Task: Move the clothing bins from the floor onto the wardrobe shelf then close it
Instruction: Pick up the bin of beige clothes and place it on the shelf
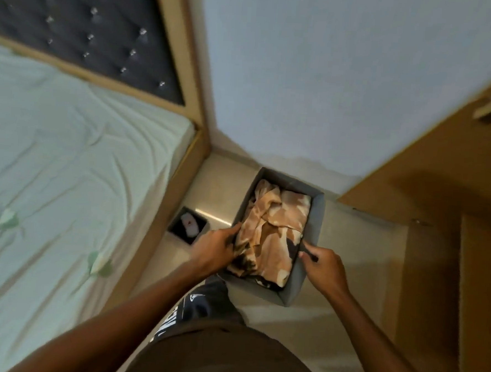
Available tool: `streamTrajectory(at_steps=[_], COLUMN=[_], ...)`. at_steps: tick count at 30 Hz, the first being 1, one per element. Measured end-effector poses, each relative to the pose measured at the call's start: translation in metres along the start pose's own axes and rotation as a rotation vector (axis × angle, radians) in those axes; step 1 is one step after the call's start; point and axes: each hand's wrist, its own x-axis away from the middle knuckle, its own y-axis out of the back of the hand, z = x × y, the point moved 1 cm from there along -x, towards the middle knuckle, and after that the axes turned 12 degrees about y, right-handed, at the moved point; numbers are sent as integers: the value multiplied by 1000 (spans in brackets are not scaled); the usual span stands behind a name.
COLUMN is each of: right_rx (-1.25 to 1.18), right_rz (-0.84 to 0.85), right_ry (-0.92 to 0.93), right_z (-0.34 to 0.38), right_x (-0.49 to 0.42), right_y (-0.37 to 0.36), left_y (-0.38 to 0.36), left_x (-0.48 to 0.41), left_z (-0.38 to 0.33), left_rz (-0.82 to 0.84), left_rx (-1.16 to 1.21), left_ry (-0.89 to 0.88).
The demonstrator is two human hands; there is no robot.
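The grey fabric clothing bin [317,219], filled with tan folded clothes [273,227], sits centre frame. The left hand [214,247] grasps its nine o'clock wall, the right hand [324,265] its three o'clock wall. A small dark bin [188,225] stands just beside at nine o'clock.

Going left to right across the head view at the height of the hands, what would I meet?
Bed → small dark bin → left hand → clothes in the grey bin → right hand → wardrobe.
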Motion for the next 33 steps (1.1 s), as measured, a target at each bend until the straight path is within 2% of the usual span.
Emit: streamTrajectory(at_steps=[4,9,14,20,27,31,33], right_rx=[-31,-135,-155,-210,-274,-338,-429], right_rz=[-173,-457,-728,-1080,-1267,-1404,-1474], right_ry=[-134,-290,-435,-611,-771,-927,-966], right_z=[-16,-34,-64,-136,-232,-277,-292], right_x=[-3,-2,17,73,161,210,220], right_y=[45,105,163,246,309,323,327], left_y=[19,34,6,-81,-206,-276,-293], left_x=[-42,-95,-115,-93,-37,7,26], left_z=[-71,-192,-314,-474,-609,-670,-693], left_rz=[59,89,105,257,564,613,554], left_rx=[-88,-236,-319,-336,-254,-420,-530], left_ry=[-209,-473,-714,-996,-1177,-1296,-1385])
